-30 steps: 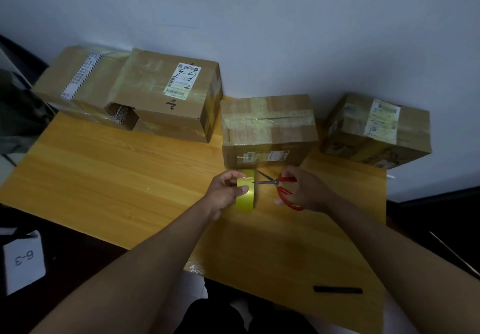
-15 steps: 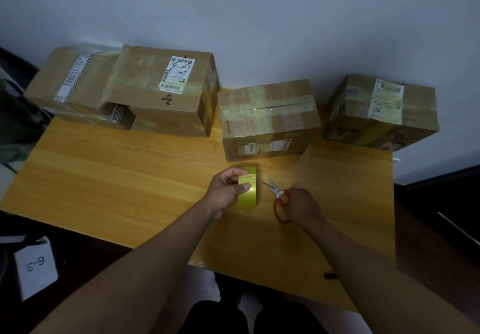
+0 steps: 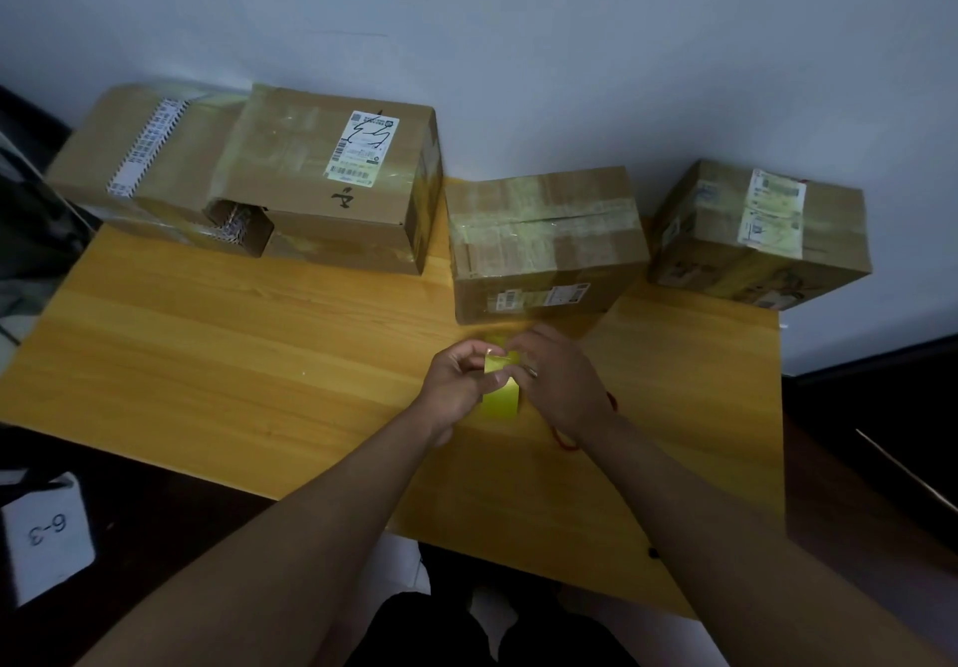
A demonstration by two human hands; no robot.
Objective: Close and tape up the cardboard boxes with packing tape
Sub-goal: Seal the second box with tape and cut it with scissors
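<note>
Just in front of the middle taped box (image 3: 544, 241), both hands meet over the table (image 3: 233, 355): left hand (image 3: 459, 389) grips the yellow tape roll (image 3: 501, 396), right hand (image 3: 557, 381) pinches its loose end at the top. Red scissors (image 3: 562, 438) lie under the right wrist, mostly hidden. Three other boxes flank the middle taped box along the wall.

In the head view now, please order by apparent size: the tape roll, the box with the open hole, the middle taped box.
1. Box with the open hole, largest.
2. Middle taped box.
3. Tape roll, smallest, partly hidden by both hands.
</note>
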